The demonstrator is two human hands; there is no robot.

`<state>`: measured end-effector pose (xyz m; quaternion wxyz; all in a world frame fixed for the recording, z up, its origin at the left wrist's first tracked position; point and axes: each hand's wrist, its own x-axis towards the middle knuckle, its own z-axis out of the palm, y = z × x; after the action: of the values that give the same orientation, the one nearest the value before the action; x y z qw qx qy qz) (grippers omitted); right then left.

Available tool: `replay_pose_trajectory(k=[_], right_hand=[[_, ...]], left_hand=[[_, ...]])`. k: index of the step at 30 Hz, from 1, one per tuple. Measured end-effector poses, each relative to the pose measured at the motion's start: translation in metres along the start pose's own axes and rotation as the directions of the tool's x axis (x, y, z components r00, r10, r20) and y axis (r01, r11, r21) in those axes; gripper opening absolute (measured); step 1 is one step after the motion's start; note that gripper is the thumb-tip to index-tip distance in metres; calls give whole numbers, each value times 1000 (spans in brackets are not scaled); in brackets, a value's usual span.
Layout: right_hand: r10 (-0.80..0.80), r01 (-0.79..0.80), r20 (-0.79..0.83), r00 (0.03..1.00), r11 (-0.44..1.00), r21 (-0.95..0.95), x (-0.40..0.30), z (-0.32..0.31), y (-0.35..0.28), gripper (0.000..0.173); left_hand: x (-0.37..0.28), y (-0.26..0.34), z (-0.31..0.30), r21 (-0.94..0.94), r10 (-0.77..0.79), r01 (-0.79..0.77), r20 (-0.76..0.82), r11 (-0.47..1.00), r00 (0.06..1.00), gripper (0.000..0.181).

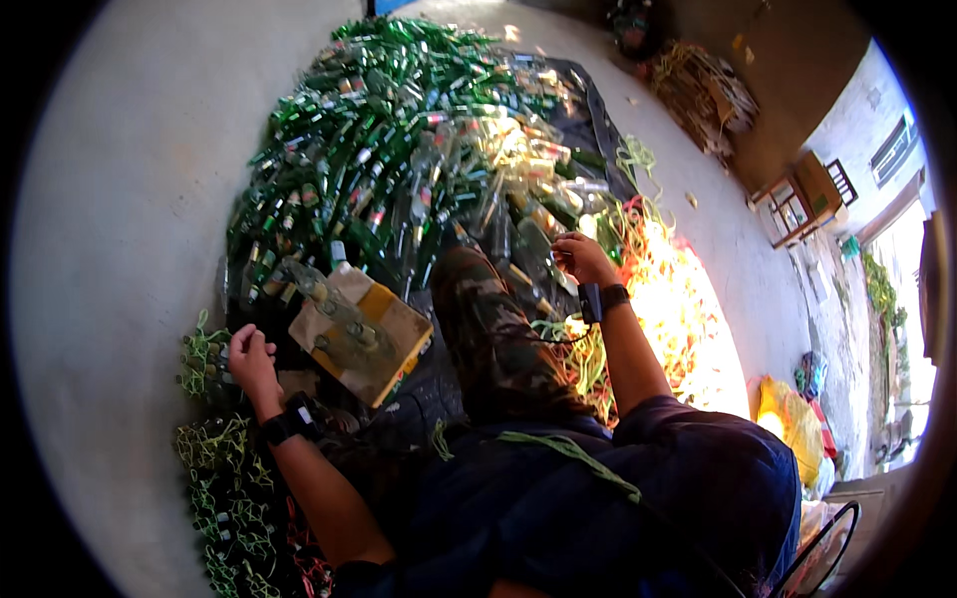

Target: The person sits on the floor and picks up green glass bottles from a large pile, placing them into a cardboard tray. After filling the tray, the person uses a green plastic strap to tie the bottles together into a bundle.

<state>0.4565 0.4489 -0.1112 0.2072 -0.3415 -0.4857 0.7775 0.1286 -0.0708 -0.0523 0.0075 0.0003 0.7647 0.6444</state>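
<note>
My left hand (pixel 253 366), fingers loosely bent and nothing visible in it, hovers beside a bundle of bottles tied with green twine (pixel 203 362). To its right, several clear glass bottles (pixel 348 325) lie together on a tilted cardboard box (pixel 407 336) with yellow sides. My right hand (pixel 582 258) is half curled above the near right part of a large heap of glass bottles (pixel 374 142). A clear bottle (pixel 537 247) lies just left of those fingers; contact with it is unclear. Each wrist wears a dark strapped device.
Green and red twine (pixel 635 224) lies in a sunlit tangle to the right. More twine-tied bottles (pixel 224 493) stand at lower left. Black sheeting (pixel 598 97) runs under the heap. Stacked flattened cardboard (pixel 703 97), a wooden chair (pixel 796 198) and a yellow sack (pixel 789 426) are farther right.
</note>
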Motion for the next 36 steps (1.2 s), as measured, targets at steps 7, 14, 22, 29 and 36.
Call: replay_pose_trajectory(k=[7, 14, 22, 29, 36], right_hand=[[386, -412, -182, 904, 902, -129, 6, -102, 157, 21], [598, -697, -393, 698, 693, -184, -46, -180, 281, 17], [640, -703, -291, 711, 665, -253, -21, -184, 309, 26], [636, -635, -15, 772, 771, -50, -6, -183, 304, 18], [475, -461, -285, 833, 879, 119, 16, -194, 322, 4]], left_hand=[[2, 0, 1, 16, -30, 29, 20, 999, 999, 23], [12, -8, 7, -16, -66, 66, 34, 998, 997, 25], [18, -14, 5, -7, -107, 107, 1, 994, 994, 28], [22, -14, 13, -16, -126, 126, -21, 992, 992, 27], [24, -14, 16, 12, -156, 157, -60, 988, 986, 26]])
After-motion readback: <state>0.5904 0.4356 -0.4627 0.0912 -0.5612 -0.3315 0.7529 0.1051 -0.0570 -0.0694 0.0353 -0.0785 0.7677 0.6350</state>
